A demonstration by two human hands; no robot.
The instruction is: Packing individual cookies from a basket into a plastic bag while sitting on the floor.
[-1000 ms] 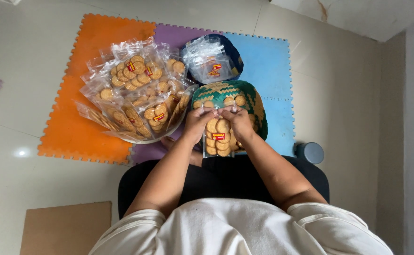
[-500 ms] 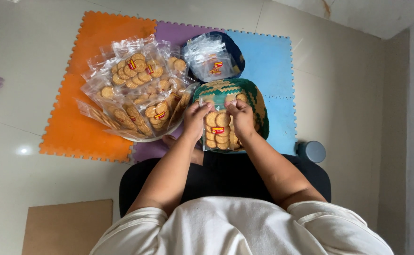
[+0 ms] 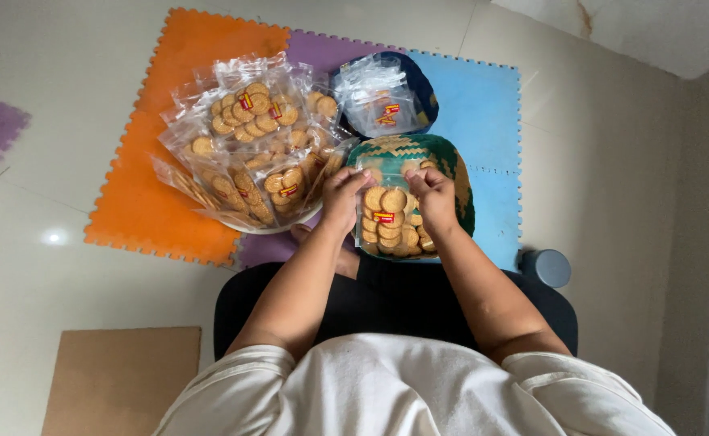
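You are wearing a loose, cream-white short-sleeved shirt (image 3: 407, 387), its cloth bunched in soft folds at both shoulders. Below it you have black trousers (image 3: 395, 303). Your forearms are bare, and your left hand (image 3: 342, 198) and right hand (image 3: 435, 198) carry no gloves.

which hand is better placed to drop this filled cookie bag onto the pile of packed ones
Probably the left hand. Both hands pinch the top of the cookie bag, but the pile of packed bags lies on the left, right beside that hand; the right hand would have to cross over.

Filled packets (image 3: 249, 153) lie left of the basket (image 3: 459, 182), empty bags (image 3: 378, 101) behind.
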